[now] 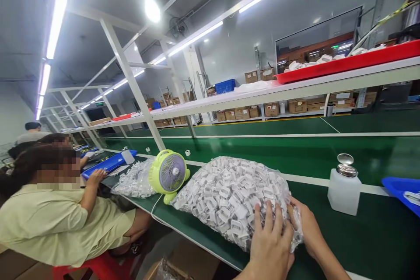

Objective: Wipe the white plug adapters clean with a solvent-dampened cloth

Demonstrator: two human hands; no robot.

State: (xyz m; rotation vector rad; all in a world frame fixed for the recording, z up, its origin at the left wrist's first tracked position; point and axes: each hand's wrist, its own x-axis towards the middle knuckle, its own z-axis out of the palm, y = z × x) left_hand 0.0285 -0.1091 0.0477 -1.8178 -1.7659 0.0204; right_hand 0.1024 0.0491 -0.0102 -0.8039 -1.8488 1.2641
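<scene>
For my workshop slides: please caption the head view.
Left hand and right hand on a bulging clear bag of white parts, beside a lime-green fan.

Left fingers (269, 218) outstretched, slightly apart

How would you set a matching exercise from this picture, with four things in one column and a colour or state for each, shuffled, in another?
1. Fan
2. Clear bag
3. Pump-top bottle
4. Upper tray

A. Red
B. Touched by left hand and right hand
C. Lime green
D. White body, silver top

Pairs: 1-C, 2-B, 3-D, 4-A
</scene>
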